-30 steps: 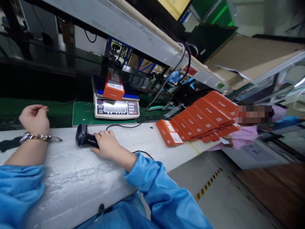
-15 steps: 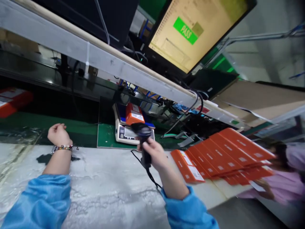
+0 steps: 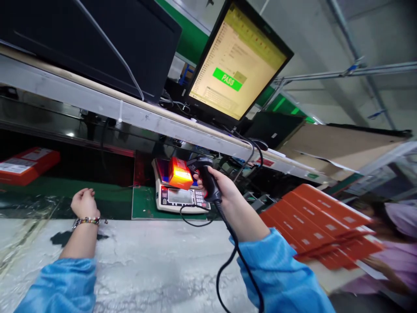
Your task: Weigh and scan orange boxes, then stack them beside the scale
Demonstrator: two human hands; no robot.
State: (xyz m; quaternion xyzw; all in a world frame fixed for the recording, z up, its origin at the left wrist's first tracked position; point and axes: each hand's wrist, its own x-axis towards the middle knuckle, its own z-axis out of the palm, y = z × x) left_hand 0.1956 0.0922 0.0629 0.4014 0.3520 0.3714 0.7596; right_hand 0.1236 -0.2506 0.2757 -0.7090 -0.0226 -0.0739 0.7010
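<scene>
My right hand (image 3: 224,189) grips a black corded barcode scanner (image 3: 205,174), held up and pointed at an orange box (image 3: 180,173) that lies on a white weighing scale (image 3: 177,195). Red scanner light glows on the box. My left hand (image 3: 84,202), with a beaded bracelet at the wrist, rests loosely curled and empty on the white bench (image 3: 140,265), far left of the scale. The scanner's cable hangs down past my right sleeve.
A monitor (image 3: 237,65) above the shelf shows a green PASS label. A fanned row of orange boxes (image 3: 316,217) lies at the right; another orange box (image 3: 28,163) sits on the green belt at left. A person in pink (image 3: 394,243) works at far right.
My right hand lifted the scanner off the bench and raised it toward the box on the scale, now lit red. The view tilted up to the monitor. The left hand stayed put.
</scene>
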